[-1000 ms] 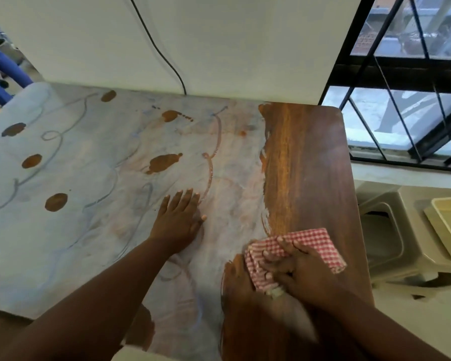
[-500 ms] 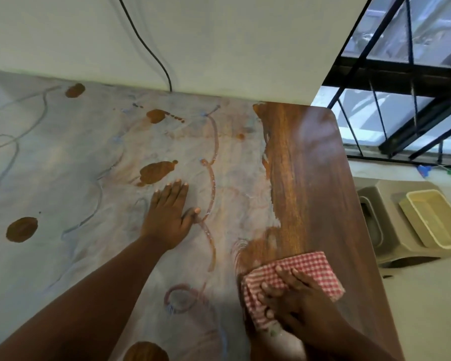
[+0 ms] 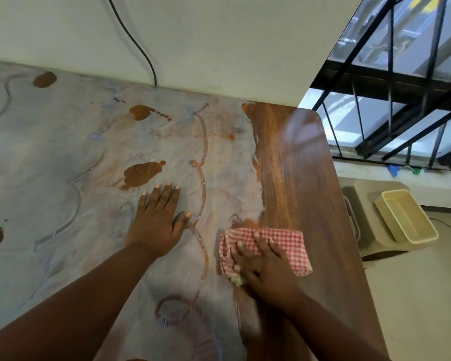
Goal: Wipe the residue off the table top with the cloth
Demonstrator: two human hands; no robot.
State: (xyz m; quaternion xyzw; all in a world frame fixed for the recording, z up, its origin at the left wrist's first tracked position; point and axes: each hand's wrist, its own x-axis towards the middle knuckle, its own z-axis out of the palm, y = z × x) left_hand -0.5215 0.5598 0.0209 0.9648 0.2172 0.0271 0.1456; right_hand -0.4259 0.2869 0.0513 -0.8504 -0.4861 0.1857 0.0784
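Right hand (image 3: 267, 272) grip curled on folded red-checked cloth (image 3: 284, 243) over brown wooden worktop (image 3: 297, 162); left hand (image 3: 156, 220) flat, fingers spread, on smeared pale residue (image 3: 63, 157).

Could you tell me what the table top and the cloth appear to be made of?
The table top looks like wood or wood-look laminate with a glossy finish: brown grain and window glare show on the wiped strip. The cloth appears to be woven fabric, red-and-white checked, folded and creased under the right hand.
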